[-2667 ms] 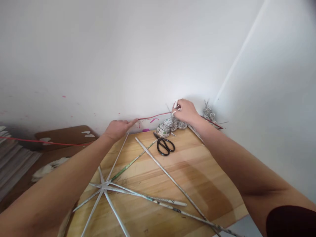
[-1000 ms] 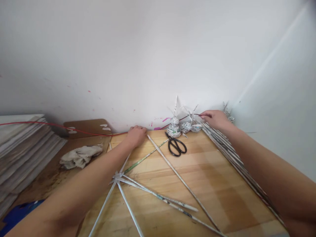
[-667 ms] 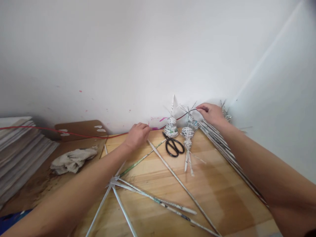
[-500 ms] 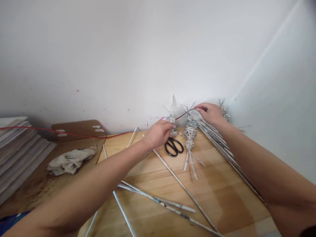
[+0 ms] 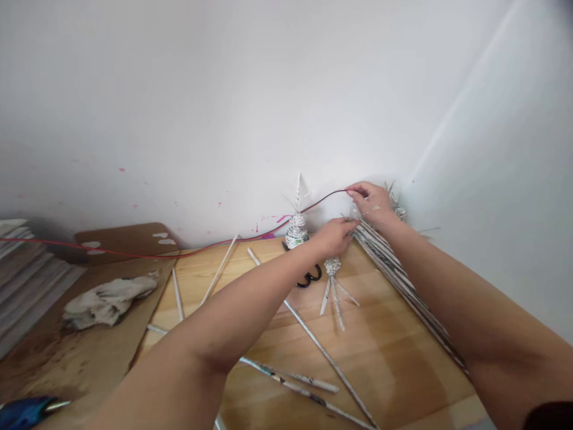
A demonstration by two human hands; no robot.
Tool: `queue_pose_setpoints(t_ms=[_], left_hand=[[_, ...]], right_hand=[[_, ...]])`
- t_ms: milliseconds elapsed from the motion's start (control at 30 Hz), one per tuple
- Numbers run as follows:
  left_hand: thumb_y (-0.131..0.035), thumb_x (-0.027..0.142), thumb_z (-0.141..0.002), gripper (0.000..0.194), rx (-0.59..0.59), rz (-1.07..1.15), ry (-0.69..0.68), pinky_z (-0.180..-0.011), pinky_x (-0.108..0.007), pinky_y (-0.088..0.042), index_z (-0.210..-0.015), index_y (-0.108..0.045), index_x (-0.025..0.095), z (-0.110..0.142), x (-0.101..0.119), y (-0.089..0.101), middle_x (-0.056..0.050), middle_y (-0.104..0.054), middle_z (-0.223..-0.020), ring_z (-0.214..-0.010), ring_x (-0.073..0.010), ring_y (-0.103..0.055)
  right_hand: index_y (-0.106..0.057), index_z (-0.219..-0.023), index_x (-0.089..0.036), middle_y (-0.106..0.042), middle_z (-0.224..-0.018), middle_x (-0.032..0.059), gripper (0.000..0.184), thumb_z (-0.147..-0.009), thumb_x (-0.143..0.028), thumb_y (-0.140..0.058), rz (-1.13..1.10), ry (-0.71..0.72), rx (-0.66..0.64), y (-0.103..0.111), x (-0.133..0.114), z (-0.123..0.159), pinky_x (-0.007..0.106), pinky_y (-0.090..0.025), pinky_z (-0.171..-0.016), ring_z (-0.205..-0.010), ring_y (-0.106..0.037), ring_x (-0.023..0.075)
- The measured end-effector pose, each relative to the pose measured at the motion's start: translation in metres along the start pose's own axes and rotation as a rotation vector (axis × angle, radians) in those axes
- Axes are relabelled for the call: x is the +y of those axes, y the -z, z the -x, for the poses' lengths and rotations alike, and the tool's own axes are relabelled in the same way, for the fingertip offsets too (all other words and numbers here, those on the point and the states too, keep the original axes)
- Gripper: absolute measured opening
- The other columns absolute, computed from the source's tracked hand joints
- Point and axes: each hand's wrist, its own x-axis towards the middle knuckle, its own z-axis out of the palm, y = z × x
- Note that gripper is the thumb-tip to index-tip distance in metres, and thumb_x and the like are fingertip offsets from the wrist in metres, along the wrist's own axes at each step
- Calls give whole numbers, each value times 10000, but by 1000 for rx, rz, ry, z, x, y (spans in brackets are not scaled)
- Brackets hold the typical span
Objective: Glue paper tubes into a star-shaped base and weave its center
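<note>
My right hand [image 5: 372, 203] is raised near the wall corner, with its fingers pinched on a thin red wire [image 5: 233, 240] that runs left along the wall. My left hand [image 5: 335, 234] reaches across beside it, fingers curled at the top of a small woven paper figure [image 5: 332, 280] lying on the wooden board [image 5: 394, 340]; I cannot tell whether it grips the figure. A second woven figure [image 5: 296, 230] stands upright against the wall. Black scissors [image 5: 308, 276] lie partly hidden under my left forearm.
A bundle of rolled paper sticks [image 5: 403, 280] lies along the board's right edge. Loose paper sticks [image 5: 313, 340] are scattered over the board. A crumpled grey cloth [image 5: 105, 298] sits at the left, with stacked paper [image 5: 22, 280] beyond it. A blue tool [image 5: 27, 411] shows at bottom left.
My left hand has moved right from the board's back edge, past the scissors, to beside my right hand. One woven figure has tipped down onto the board. My right hand keeps the wire.
</note>
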Motion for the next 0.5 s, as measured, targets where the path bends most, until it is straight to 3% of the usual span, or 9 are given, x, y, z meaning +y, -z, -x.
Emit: queue_pose_setpoints(t_ms=[100,300,500], left_hand=[[-461,153,-894,482,-20,-128,-44,-1061,-365,-434,-1369,-541,169,6,10,4,-129,-566,-1370,-1256,-254,-532],[-477,138,-896,469,36,-82,178,-1039,-334,-447,-1345,-579,221,2,-4,24,-74,-648,-1274,-1156,-220,-613],[-468,54,-848,432,16,-56,178,-1102,-303,-387,-1152,-718,231,23,-12,30,-38,-668,-1257,-1355,-194,-455]], right_hand=[[-735,-985,-152,-742,-914,76,258,-828,-281,-575,84,-49,-76,-1,2,-8,285,-481,-749,-800,-655,192],[-747,-987,-237,-732,-1057,60,255,-839,-254,-541,598,-37,-447,-5,0,-5,276,-450,-776,-985,-636,218],[-755,-921,-111,-725,-982,201,234,-789,-196,-582,628,-22,-526,-28,13,13,309,-460,-809,-975,-657,276]])
